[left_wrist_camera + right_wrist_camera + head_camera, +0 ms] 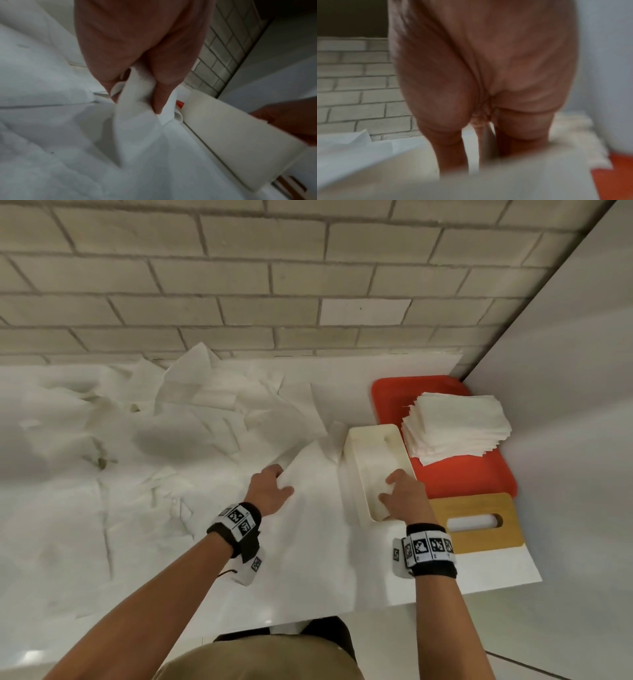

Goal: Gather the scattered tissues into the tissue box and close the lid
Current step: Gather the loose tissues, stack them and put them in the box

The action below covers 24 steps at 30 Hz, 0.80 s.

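Note:
Loose white tissues [191, 419] lie spread over the left and middle of the white table. My left hand [274, 484] pinches one tissue [135, 92] between thumb and fingers [159, 94], just left of the cream tissue box [356, 467]. The box [231, 128] stands open. My right hand [394, 491] is at the box's near end, and its thumb and fingers [522, 142] point down inside. The near wall hides what lies under them. The wooden lid [476, 508], with a slot in it, lies flat to the right of the box.
A red tray [462, 477] behind the lid carries a neat stack of tissues [455, 429]. A brick wall runs along the table's back and a white panel stands on the right. The table's front edge is close to my body.

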{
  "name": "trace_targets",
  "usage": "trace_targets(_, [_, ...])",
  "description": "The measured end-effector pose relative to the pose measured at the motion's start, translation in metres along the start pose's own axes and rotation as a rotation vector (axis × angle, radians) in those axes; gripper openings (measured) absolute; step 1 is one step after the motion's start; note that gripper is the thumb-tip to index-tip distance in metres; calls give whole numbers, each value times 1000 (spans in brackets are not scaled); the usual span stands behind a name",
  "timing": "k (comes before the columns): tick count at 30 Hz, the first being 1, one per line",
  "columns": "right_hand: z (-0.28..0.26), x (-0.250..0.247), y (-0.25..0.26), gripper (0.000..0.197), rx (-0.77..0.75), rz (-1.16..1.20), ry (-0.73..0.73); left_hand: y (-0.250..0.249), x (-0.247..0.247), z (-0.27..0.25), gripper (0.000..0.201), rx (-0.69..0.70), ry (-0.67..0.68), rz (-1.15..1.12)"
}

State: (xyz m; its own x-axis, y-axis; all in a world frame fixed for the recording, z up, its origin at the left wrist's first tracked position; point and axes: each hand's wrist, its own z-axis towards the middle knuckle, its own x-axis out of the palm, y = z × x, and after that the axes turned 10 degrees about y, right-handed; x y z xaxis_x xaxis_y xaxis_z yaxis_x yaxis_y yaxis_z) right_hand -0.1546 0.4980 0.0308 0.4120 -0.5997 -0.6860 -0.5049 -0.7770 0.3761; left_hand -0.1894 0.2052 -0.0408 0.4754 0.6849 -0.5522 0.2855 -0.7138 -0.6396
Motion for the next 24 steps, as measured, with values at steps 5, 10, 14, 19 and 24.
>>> trace_targets(5, [-54,25,33,29,-146,-185,-579,21,-40,-31,37,177,-65,-300])
trace_targets(10, [-62,132,85,31,-420,-71,-120,44,-65,-59,24,209,-130,-596])
trace_targets(14, [-60,224,97,61,-423,-421,46,79,-67,-70,28,128,-154,-615])
trace_targets(19, [-57,221,84,12,-457,-201,61,126,-61,-72,58,-3,-127,-670])
trace_targets(24, [-73,149,63,31,-366,196,2,132,-42,-79,28,-38,-82,-685])
